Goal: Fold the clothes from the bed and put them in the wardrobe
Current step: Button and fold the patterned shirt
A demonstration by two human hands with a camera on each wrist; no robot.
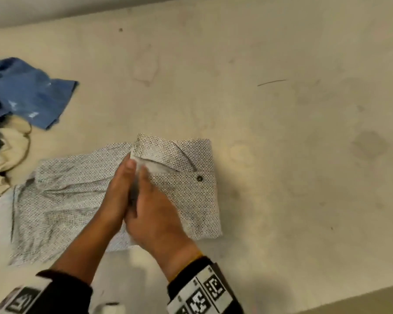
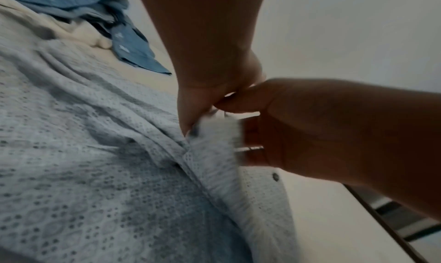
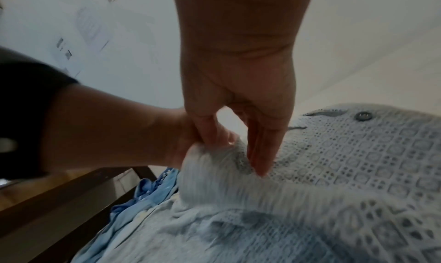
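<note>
Both the left hand [image 1: 118, 189] and right hand [image 1: 152, 207] apparently pinch the white patterned button shirt [image 1: 191, 189]; letting go could undo its fold.

- The bed [image 1: 281, 132] has a cream cover, marked with faint stains and a thin dark thread at the far right.
- A white patterned shirt [image 1: 186, 177] lies near the middle, its right part folded over (one dark button shows).
- At the left edge, a blue garment [image 1: 32, 94] lies beside a cream garment [image 1: 11, 141].
</note>
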